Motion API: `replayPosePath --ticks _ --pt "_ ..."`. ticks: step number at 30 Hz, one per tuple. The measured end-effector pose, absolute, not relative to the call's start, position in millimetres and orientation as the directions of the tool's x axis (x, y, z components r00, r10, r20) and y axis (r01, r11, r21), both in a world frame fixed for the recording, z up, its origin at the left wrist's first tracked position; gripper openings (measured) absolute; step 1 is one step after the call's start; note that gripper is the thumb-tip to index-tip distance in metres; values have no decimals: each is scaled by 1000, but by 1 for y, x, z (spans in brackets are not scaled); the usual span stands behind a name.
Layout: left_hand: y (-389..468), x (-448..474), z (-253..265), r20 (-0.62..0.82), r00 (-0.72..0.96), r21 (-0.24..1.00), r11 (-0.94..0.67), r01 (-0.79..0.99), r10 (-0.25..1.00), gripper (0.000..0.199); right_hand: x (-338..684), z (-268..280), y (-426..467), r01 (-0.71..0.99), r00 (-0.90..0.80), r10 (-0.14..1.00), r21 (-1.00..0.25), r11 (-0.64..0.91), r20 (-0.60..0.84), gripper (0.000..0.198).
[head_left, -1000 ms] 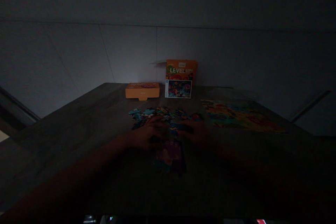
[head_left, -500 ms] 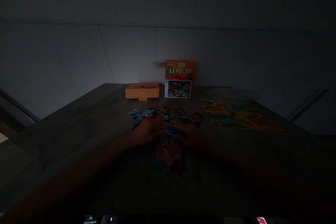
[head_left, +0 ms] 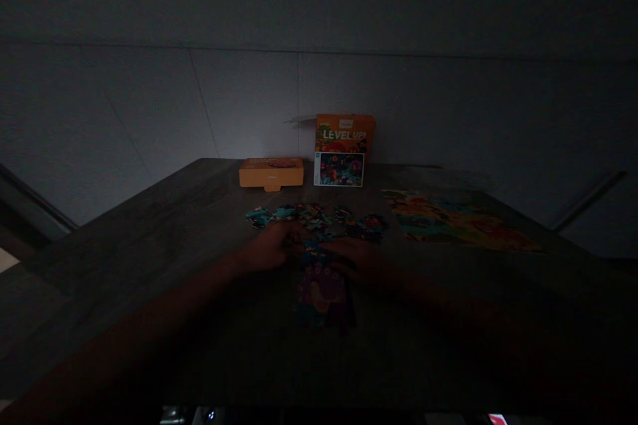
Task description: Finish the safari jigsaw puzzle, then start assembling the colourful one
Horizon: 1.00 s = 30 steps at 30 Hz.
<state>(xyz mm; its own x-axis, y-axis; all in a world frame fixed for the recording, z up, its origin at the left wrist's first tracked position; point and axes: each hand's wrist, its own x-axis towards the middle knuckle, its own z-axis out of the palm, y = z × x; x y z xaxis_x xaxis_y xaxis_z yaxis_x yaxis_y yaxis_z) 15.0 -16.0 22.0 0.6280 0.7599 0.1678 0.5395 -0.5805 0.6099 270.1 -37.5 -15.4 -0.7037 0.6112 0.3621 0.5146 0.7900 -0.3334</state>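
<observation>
In dim light, both my hands meet over several jigsaw puzzle pieces. My left hand (head_left: 272, 246), its fingers curled inward, grips the left side of a blue puzzle piece (head_left: 314, 252). On the other side of that piece, the fingers of my right hand (head_left: 361, 257) close on its right edge. The fingertips are too dark to make out exactly. Just below lies a joined purple puzzle section (head_left: 321, 289) with a pale bird-like figure, teal at its lower left. Loose puzzle pieces (head_left: 309, 211) spread in a colourful heap beyond my hands.
An orange box (head_left: 272, 176) lies at the back of the grey table (head_left: 164, 212). Beside it stands an orange "LEVEL UP!" box (head_left: 343, 133), with a white-bordered picture card (head_left: 339, 170) in front. A colourful puzzle picture (head_left: 458, 219) lies flat at the right. A wall rises behind.
My hands have drawn slightly apart, and the blue piece between them shows more and sits a little further left and lower. The purple section stays in place.
</observation>
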Motion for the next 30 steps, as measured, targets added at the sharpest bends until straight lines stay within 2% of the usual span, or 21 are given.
replayPosePath --ticks 12,19,24,30 --pt "-13 14 17 159 618 491 -605 627 770 7 271 -12 -39 488 -740 542 -237 840 397 32" --pt "-16 15 19 126 663 431 -643 634 738 15 272 -10 -40 477 -752 554 -285 831 357 29" --pt "-17 15 18 113 719 386 -697 604 686 14 272 -6 -41 475 -763 556 -297 829 331 26" --pt "-19 17 21 128 770 389 -746 541 625 12 270 -6 -43 422 -791 513 -311 852 332 21"
